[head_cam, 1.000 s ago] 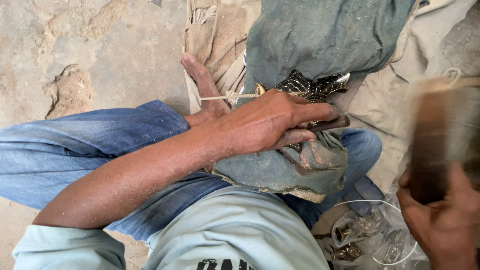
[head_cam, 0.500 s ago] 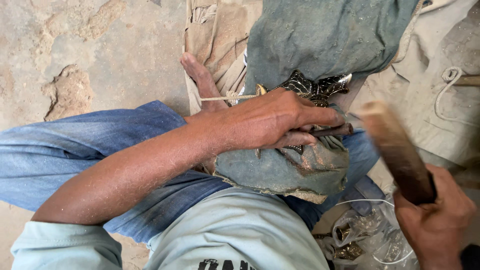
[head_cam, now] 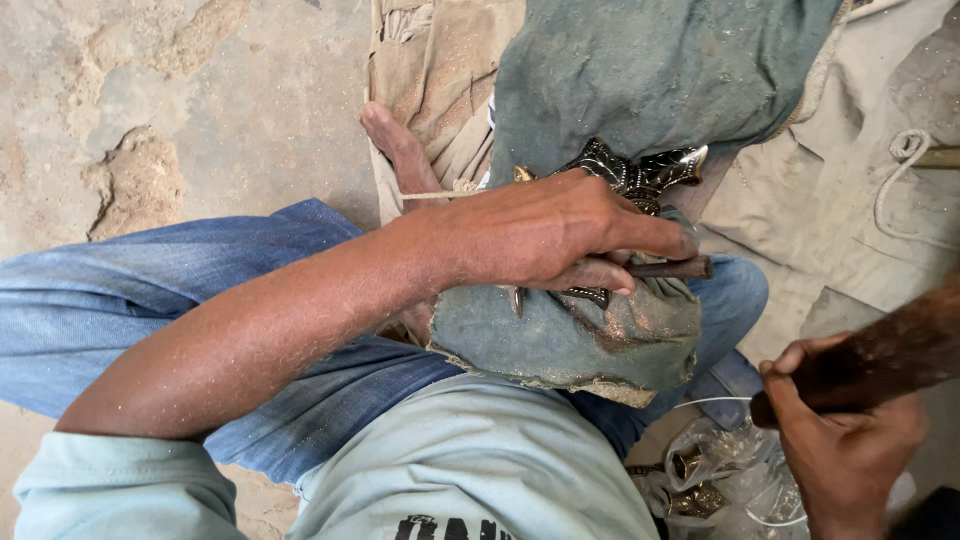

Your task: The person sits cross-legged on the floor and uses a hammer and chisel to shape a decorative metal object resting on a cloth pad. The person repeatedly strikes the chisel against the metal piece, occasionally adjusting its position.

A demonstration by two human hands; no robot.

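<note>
My left hand (head_cam: 545, 235) is shut on a dark metal punch (head_cam: 672, 268) and presses it against a dark ornate metal piece (head_cam: 635, 172) that lies on a worn grey-green cloth pad (head_cam: 575, 335) over my knee. My right hand (head_cam: 845, 445) at the lower right grips the handle of a wooden mallet (head_cam: 885, 355), which is blurred and held to the right of the punch, apart from it. A thin string (head_cam: 440, 194) runs across my bare foot (head_cam: 395, 145) to the metal piece.
A grey-green cloth (head_cam: 640, 70) and beige canvas (head_cam: 840, 190) with a rope loop (head_cam: 905, 150) cover the ground ahead. A clear plastic bag (head_cam: 720, 470) with small brass parts lies by my right knee. Cracked concrete floor (head_cam: 170, 110) lies to the left.
The mallet in my right hand has swung from raised at the right edge down and back toward the lower right. My left hand stays on the punch and the metal piece.
</note>
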